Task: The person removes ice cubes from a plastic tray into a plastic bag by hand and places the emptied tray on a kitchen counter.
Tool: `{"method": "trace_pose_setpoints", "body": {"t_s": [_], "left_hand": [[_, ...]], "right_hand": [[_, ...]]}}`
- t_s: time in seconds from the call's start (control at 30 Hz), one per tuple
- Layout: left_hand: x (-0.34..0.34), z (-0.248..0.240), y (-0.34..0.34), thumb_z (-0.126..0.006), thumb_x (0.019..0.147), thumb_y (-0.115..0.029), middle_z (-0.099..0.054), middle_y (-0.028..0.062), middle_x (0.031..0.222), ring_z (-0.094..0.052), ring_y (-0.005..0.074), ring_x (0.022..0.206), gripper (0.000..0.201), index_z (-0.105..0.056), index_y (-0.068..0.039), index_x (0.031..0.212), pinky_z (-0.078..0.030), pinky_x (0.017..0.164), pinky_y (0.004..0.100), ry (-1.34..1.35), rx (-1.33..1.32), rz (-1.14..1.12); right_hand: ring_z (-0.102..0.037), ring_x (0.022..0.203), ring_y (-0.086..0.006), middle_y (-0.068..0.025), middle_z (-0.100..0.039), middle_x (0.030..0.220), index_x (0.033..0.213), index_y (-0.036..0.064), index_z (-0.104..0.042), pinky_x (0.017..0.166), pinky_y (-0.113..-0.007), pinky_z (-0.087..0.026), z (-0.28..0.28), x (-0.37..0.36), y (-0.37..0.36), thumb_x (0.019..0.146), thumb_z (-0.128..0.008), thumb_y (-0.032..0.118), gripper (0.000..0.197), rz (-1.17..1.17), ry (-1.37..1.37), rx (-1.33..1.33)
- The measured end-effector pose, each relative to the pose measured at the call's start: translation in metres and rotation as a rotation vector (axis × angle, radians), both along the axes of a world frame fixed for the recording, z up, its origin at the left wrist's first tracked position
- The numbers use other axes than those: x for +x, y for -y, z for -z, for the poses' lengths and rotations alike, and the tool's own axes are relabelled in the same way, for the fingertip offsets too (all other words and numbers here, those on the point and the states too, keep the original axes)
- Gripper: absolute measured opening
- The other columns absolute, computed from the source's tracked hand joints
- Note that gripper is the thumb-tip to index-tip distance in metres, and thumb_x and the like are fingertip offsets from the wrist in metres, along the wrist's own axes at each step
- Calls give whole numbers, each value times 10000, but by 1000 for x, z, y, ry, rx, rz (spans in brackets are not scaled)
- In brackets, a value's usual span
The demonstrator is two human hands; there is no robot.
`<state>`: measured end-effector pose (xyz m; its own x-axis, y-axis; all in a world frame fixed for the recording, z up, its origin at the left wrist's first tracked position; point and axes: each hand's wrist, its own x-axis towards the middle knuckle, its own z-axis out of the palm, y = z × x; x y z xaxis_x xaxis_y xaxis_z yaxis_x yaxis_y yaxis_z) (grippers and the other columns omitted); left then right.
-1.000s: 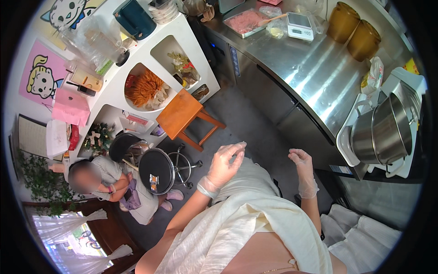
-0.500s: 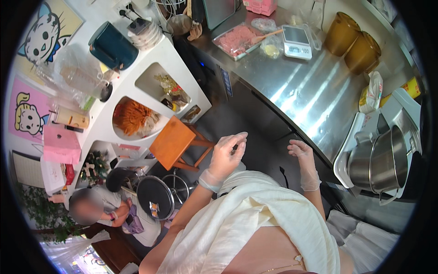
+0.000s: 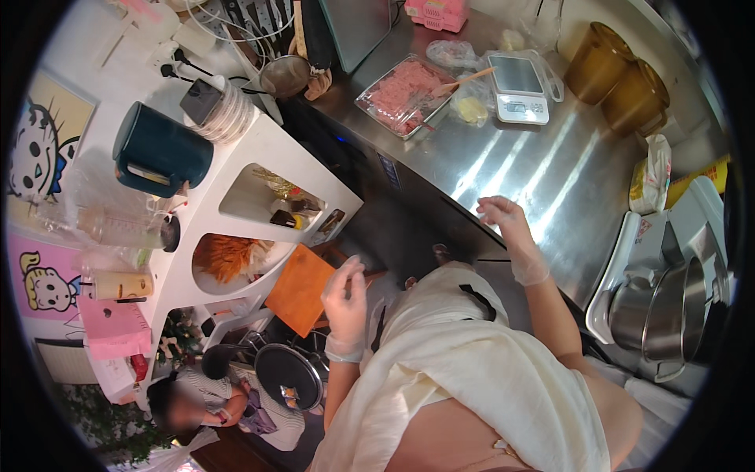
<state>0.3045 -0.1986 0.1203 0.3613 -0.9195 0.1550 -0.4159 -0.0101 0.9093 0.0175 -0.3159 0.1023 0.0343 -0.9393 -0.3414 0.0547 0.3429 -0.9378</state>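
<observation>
Both my hands wear clear, thin plastic gloves and hang in the air with nothing in them. My left hand (image 3: 344, 303) is raised before my body, its fingers loosely bent and a little blurred, close to the orange-brown wooden stool (image 3: 300, 289). My right hand (image 3: 511, 228) hovers by the front edge of the steel counter (image 3: 543, 208), fingers loosely curled and apart. Beyond it on the counter lie a tray of pink minced meat (image 3: 405, 93) in clear film, a wooden-handled utensil (image 3: 469, 79) resting on its edge, and a white digital kitchen scale (image 3: 519, 90).
Two brown canisters (image 3: 600, 63) stand at the counter's back right. Steel pots (image 3: 657, 311) sit at the right beside a white appliance. A white shelf unit (image 3: 236, 134) with a dark teal pitcher (image 3: 161, 149) runs along the left. A person (image 3: 228, 401) sits beyond a round black stool (image 3: 289, 376).
My view has turned toward the counter. The right hand has risen to the counter edge, and the left hand has shifted left and lower. Both stay without anything in them.
</observation>
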Motion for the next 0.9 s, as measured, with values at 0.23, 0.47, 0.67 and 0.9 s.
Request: {"method": "trace_pose_setpoints", "body": {"t_s": [0.23, 0.47, 0.67, 0.9], "left_hand": [[-15, -4, 20, -503, 894, 13, -637, 129, 1014, -610, 174, 913, 256, -587, 76, 1128, -490, 828, 290, -174, 58, -234], [-43, -8, 61, -534, 869, 27, -667, 156, 974, -644, 193, 869, 225, -617, 73, 1073, -513, 799, 283, -209, 33, -320], [-57, -6, 73, -529, 875, 18, -668, 147, 957, -640, 191, 883, 236, -614, 59, 1091, -509, 804, 291, -82, 47, -275], [-64, -1, 57, -546, 883, -2, -670, 142, 986, -643, 171, 879, 224, -618, 55, 1087, -501, 821, 283, -161, 152, -328]], "right_hand": [[-570, 853, -172, -74, -623, 966, 1125, -19, -564, 758, -278, -430, 68, -70, 136, 806, -602, 233, 408, 248, 145, 20], [-519, 1011, -237, -108, -531, 1104, 1101, -1, -514, 897, -355, -428, 173, -161, 267, 860, -620, 201, 332, 767, 627, 296], [-493, 1126, -264, -112, -530, 1149, 1128, 28, -516, 984, -377, -398, 191, -176, 277, 861, -614, 125, 300, 669, 776, 195], [-533, 1104, -220, -76, -573, 1149, 1173, 56, -517, 1015, -380, -399, 196, -185, 270, 890, -595, 102, 297, 593, 733, 22]]}}
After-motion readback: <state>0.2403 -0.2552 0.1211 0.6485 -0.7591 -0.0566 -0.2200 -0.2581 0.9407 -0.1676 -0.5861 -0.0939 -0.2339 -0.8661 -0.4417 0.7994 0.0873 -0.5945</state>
